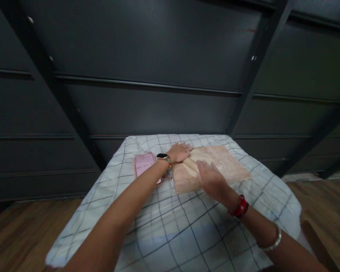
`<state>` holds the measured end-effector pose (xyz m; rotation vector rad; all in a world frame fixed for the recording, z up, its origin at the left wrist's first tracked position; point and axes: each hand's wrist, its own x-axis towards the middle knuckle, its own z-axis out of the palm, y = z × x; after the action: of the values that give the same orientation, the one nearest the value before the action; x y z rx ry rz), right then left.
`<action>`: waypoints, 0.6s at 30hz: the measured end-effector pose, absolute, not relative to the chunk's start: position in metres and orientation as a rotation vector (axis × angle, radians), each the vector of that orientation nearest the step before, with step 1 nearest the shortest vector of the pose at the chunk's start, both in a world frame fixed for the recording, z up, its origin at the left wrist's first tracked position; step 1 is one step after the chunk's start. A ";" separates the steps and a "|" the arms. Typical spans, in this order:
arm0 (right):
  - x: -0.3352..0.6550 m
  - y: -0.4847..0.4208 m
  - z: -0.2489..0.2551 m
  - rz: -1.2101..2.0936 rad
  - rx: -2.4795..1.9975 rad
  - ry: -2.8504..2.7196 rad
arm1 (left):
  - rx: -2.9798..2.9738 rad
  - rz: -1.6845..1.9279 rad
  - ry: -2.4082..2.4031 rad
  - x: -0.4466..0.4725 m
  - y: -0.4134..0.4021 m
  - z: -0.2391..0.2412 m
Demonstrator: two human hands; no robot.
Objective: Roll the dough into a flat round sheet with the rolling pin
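Observation:
A pale rolling pin (190,165) lies at a slant over a flat, light sheet of dough (200,155) on a wooden board (226,162). My left hand (181,152) rests over the far left end of the pin, palm down with fingers stretched out. At the near right end, my right hand (211,177) lies over the pin with its fingers extended, somewhat smeared by motion. Both palms cover the pin's ends, leaving only its middle in sight.
A phone (144,163) showing timer digits lies left of the board, partly behind my left forearm. A white checked cloth (184,230) covers the table. Behind it rises a dark panelled wall (158,109). Wooden flooring (325,204) shows on both sides.

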<state>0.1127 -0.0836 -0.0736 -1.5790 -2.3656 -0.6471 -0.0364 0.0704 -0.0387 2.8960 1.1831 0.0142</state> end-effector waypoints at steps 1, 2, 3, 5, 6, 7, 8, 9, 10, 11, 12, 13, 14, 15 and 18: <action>0.106 -0.087 -0.076 -0.684 -1.576 -2.350 | 2.907 0.009 1.155 -0.041 0.069 -0.039; 0.101 -0.090 -0.078 -0.713 -1.567 -2.345 | 2.914 0.003 1.141 -0.045 0.069 -0.040; 0.098 -0.091 -0.079 -0.731 -1.556 -2.349 | 2.917 -0.002 1.137 -0.047 0.068 -0.040; 0.100 -0.091 -0.079 -0.730 -1.532 -2.382 | 2.904 0.008 1.167 -0.045 0.069 -0.040; 0.105 -0.090 -0.079 -0.712 -1.525 -2.400 | 2.891 0.023 1.197 -0.042 0.069 -0.040; 0.110 -0.088 -0.079 -0.688 -1.527 -2.411 | 2.874 0.039 1.228 -0.038 0.070 -0.040; 0.115 -0.087 -0.079 -0.664 -1.534 -2.411 | 2.857 0.051 1.258 -0.034 0.070 -0.040; 0.118 -0.086 -0.079 -0.645 -1.542 -2.402 | 2.845 0.058 1.276 -0.031 0.070 -0.039; 0.119 -0.086 -0.080 -0.641 -1.549 -2.386 | 2.844 0.055 1.276 -0.031 0.070 -0.039; 0.118 -0.087 -0.080 -0.650 -1.549 -2.370 | 2.853 0.046 1.254 -0.032 0.069 -0.040; 0.116 -0.089 -0.081 -0.668 -1.541 -2.363 | 2.869 0.036 1.219 -0.036 0.069 -0.040; 0.112 -0.091 -0.082 -0.688 -1.524 -2.369 | 2.887 0.029 1.180 -0.040 0.068 -0.040; 0.110 -0.093 -0.081 -0.703 -1.505 -2.383 | 2.904 0.025 1.145 -0.044 0.067 -0.041; 0.108 -0.094 -0.081 -0.709 -1.483 -2.403 | 2.914 0.023 1.129 -0.047 0.067 -0.041; 0.114 -0.093 -0.078 -0.690 -1.459 -2.436 | 2.887 0.013 1.222 -0.047 0.066 -0.040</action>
<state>0.1142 -0.0930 -0.0779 -1.4590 -2.4356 -0.6898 -0.0468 0.0661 -0.0401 2.8873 1.2222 0.0130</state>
